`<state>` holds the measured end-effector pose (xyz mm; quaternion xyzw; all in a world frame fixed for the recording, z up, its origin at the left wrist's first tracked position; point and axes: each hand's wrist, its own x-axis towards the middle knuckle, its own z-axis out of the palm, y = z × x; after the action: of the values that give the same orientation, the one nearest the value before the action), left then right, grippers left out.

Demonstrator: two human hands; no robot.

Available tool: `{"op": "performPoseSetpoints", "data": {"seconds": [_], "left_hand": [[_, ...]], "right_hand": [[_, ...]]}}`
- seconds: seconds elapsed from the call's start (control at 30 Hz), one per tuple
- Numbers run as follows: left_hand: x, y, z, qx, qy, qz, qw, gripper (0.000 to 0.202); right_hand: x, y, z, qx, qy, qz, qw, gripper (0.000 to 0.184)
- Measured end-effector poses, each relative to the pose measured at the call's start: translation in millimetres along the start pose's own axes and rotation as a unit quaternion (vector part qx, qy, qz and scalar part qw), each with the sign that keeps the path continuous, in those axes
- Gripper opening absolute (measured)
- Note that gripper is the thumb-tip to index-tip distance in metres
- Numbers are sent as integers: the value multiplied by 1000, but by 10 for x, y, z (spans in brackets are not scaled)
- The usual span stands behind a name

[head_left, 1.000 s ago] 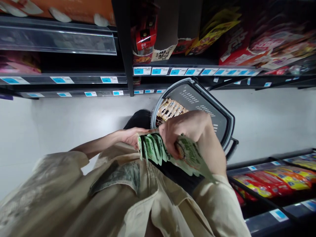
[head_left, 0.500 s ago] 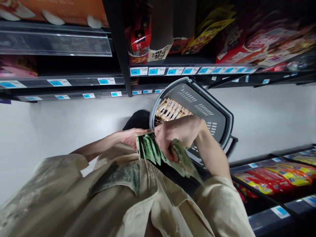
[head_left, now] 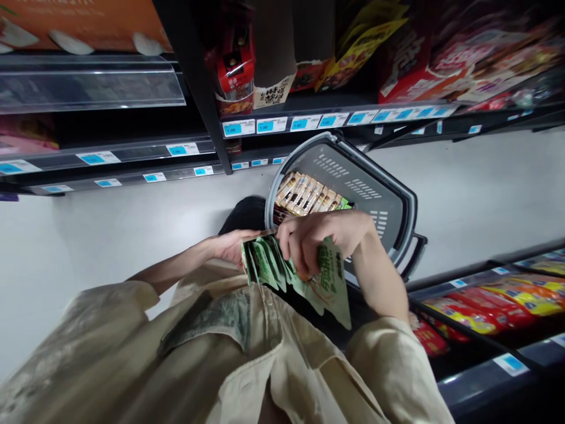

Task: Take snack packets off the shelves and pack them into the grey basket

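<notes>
My left hand (head_left: 232, 244) grips the left end of a row of green snack packets (head_left: 269, 265), held upright in front of my shirt; they seem to sit in a thin-edged carton, mostly hidden. My right hand (head_left: 326, 235) is closed at the right end of the row. Its fingers pinch a green packet (head_left: 336, 282) with dark lettering, hanging slanted downward. Just beyond my hands stands a grey shopping basket (head_left: 408, 206). Inside it lie several beige packs (head_left: 304, 194) in a row, with a bit of green beside them.
A dark shelf (head_left: 344, 106) with price tags runs along the far side, holding a red packet (head_left: 236, 65) and yellow bags (head_left: 359, 50). At the lower right, another shelf carries red and yellow bags (head_left: 489, 309). Pale floor (head_left: 463, 188) shows between them.
My right hand has lifted slightly, and the packet in it has turned so its lettering shows. A green item inside the basket has come into sight. My left hand stays nearly still.
</notes>
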<state>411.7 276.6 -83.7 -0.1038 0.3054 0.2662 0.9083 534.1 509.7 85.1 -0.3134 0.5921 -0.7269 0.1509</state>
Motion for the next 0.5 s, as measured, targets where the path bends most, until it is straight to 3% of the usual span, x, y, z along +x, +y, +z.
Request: {"op": "performPoseSetpoints", "data": {"seconds": [0.1,0.3,0.43,0.5], "left_hand": [[0,-4,10,-17,16,7,1000,46],[-11,-22,32,-41,56,5,998,52],[2,-24,13,-29,66,-7,997,55],[3,-30,15,-18,63,26,998,54]], "right_hand": [[-27,-39,6,26,15,-29,999,38],[-74,-132,7,33,30,-9,999,48],[-94,-253,30,-27,55,10,998,37],[-111,-322,69,-80,72,32,994,27]]}}
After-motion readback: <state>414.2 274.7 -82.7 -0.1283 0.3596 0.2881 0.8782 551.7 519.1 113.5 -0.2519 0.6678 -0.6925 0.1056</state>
